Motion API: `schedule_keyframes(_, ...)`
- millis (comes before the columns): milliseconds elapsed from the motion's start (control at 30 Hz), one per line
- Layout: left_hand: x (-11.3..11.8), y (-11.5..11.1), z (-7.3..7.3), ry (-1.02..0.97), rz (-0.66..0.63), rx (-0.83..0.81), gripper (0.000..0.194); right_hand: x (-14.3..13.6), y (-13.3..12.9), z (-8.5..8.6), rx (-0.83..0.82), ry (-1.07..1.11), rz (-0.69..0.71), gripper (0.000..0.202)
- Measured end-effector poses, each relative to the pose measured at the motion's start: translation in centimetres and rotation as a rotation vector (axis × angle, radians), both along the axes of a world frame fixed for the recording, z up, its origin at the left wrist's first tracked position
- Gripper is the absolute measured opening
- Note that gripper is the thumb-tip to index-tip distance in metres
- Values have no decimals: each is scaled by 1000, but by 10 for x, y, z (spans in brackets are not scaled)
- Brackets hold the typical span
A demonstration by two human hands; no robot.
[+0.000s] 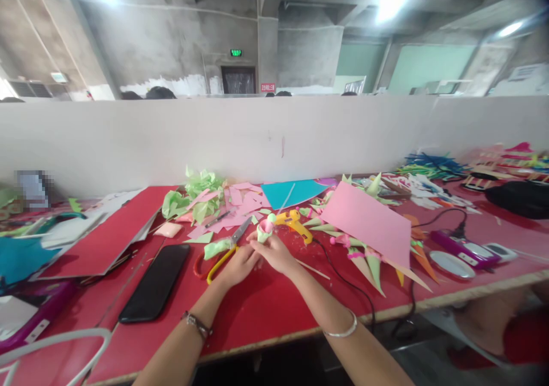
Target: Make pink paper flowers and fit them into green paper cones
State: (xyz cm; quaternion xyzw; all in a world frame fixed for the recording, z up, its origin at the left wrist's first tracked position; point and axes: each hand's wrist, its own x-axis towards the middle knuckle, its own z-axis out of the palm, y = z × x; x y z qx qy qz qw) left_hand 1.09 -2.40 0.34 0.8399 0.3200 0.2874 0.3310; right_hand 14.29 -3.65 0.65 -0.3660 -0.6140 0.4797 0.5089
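A small pale green and pink paper piece point(265, 230) is held up at the middle of the red table. My right hand point(274, 253) is closed round its lower part. Close against it, my left hand point(245, 262) has its fingers curled by the base of the piece; what they grip is hidden. Just behind my right hand lies a yellow glue gun point(295, 223). Scissors with red and yellow handles point(223, 260) rest left of my left hand, beside a light green bundle point(217, 249).
A black phone point(155, 283) and a red board point(111, 231) lie on the left. Green and pink paper scraps point(240, 203) and a teal sheet point(291, 194) sit behind. Rightward are a pink sheet point(371, 220), paper cones point(373, 266), a cable and a purple power strip point(465, 251).
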Motion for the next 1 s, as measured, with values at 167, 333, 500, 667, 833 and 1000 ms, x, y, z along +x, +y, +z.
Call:
schedule_keyframes(167, -8, 4, 5, -181, -90, -232, 46, 2, -3, 9, -53, 145, 175, 18)
schedule_keyframes(333, -11, 6, 3, -195, -158, -342, 47, 3, -4, 8, -121, 129, 210, 22)
schedule_keyframes(500, -6, 7, 0, -268, -52, -344, 46, 3, -2, 7, -126, 167, 121, 31)
schedule_keyframes(667, -1, 4, 3, -264, 83, -262, 41, 1, 2, 5, -77, 202, 117, 32)
schedule_keyframes(833, -1, 2, 0, -150, 109, -86, 41, 6, -9, 19, 158, -111, -56, 26)
schedule_keyframes(1000, 0, 0, -4, -12, 62, 22, 44, 21, -34, 55, 364, -427, -107, 20)
